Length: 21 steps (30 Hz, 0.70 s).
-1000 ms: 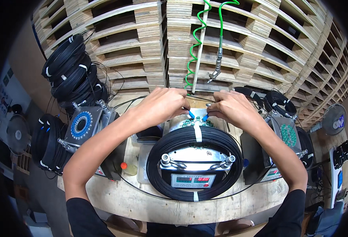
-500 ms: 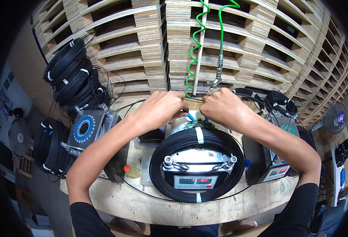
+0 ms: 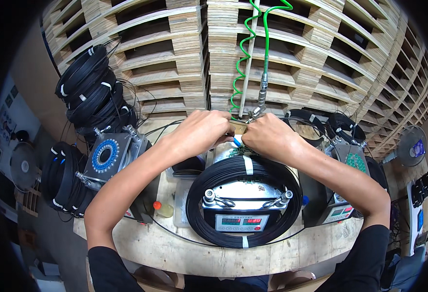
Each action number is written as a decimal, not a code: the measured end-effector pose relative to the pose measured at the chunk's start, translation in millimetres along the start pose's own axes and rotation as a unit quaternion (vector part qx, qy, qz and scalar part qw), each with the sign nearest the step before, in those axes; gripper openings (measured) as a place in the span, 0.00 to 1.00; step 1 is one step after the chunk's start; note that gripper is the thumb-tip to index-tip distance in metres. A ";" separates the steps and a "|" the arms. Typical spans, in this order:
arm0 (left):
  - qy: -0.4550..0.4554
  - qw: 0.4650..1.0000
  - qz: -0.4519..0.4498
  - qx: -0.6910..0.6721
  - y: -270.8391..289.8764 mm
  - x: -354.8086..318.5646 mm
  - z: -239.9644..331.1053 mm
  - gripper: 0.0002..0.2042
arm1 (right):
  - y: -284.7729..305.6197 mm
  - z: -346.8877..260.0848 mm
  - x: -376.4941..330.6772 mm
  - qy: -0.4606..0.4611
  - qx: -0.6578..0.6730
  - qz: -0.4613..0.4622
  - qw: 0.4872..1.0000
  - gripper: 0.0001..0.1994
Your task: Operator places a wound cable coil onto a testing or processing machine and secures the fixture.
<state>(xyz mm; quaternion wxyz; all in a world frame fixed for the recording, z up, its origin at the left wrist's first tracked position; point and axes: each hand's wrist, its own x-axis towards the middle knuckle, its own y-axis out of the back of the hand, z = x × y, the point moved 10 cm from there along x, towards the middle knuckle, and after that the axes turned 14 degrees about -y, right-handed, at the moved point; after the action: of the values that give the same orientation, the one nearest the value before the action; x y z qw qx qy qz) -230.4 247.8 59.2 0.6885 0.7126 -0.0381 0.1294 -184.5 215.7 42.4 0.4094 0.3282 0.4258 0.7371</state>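
My left hand (image 3: 205,127) is closed in a pinch on a small blue connector (image 3: 237,142) behind the upright coil of black cable. Close beside it, my right hand (image 3: 271,137) is curled with the knuckles up; its fingertips and anything in them are hidden. The black cable coil (image 3: 192,204), bound with white tape, leans on the middle machine, framing its metal top plate (image 3: 245,192) and display panel (image 3: 241,223). Small green parts (image 3: 239,152) show on the machine beneath my hands. A metal air gun (image 3: 261,100) hangs just behind my right hand.
A similar machine with a blue ring (image 3: 105,155) stands left, another with a green ring (image 3: 356,162) right. Cable coils (image 3: 85,92) pile up at the far left. A bottle with an orange cap (image 3: 163,208) stands on the wooden table (image 3: 194,260). Pallets (image 3: 175,53) form the back wall.
My right hand has moved left, closer to my left hand, and the blue piece seen under it is now hidden. The air gun has swung left and lower. The display's red characters have changed.
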 end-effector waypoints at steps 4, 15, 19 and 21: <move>0.004 1.000 -0.018 0.006 -2.3 5.7 0.3 0.08 | -8.0 2.7 -3.4 -0.007 0.009 -0.024 1.000 0.05; -0.039 0.997 -0.042 0.041 -9.1 31.4 14.9 0.05 | 57.1 20.3 -88.8 -0.042 0.222 0.240 0.944 0.15; -0.068 0.990 -0.058 0.113 -6.9 36.2 34.3 0.03 | 26.0 50.6 -111.2 -0.179 0.333 0.209 0.902 0.12; -0.083 0.986 -0.075 0.122 -4.9 41.8 46.2 0.03 | 4.0 60.8 -116.7 -0.231 0.389 0.183 0.873 0.11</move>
<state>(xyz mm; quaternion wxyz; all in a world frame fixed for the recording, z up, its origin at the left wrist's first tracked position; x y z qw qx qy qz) -182.9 207.4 63.5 0.5987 0.8003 -0.0259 0.0217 -82.8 133.3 55.9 0.1931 0.6939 0.5040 0.4767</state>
